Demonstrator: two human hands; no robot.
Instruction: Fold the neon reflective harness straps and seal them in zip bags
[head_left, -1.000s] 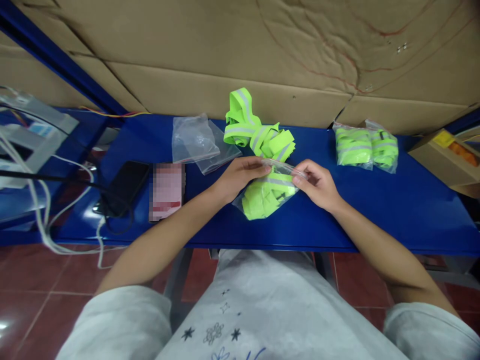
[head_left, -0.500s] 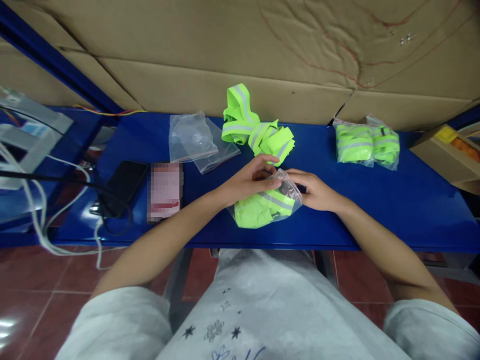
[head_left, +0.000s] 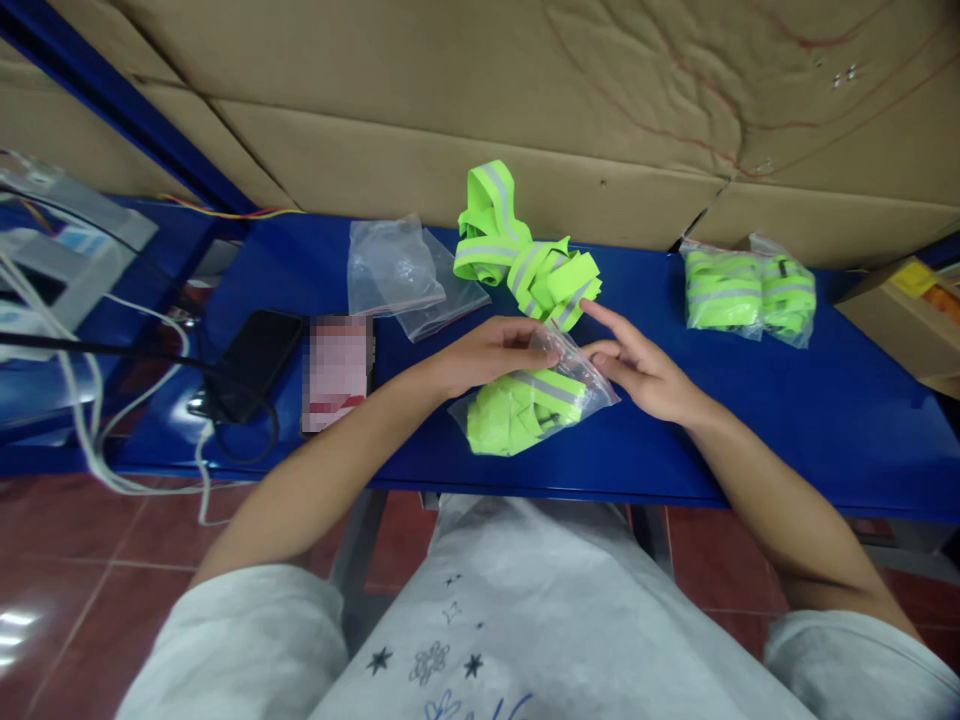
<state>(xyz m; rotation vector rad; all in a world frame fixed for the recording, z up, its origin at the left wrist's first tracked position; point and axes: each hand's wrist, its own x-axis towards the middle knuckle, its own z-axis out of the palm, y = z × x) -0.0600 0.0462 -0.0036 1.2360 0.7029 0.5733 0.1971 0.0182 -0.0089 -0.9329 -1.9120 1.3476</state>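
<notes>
The clear bag of green bands is pinched near its mouth by the left hand, over the blue table. The right hand is spread beside it; contact cannot be told. 2 filled bags are set farther right.

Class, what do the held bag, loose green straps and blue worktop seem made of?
Held bag: shiny plastic film, transparent and creased.
Loose green straps: probably matte fabric, folding softly into loops.
Blue worktop: glossy, possibly painted metal, judging by its sheen.
</notes>
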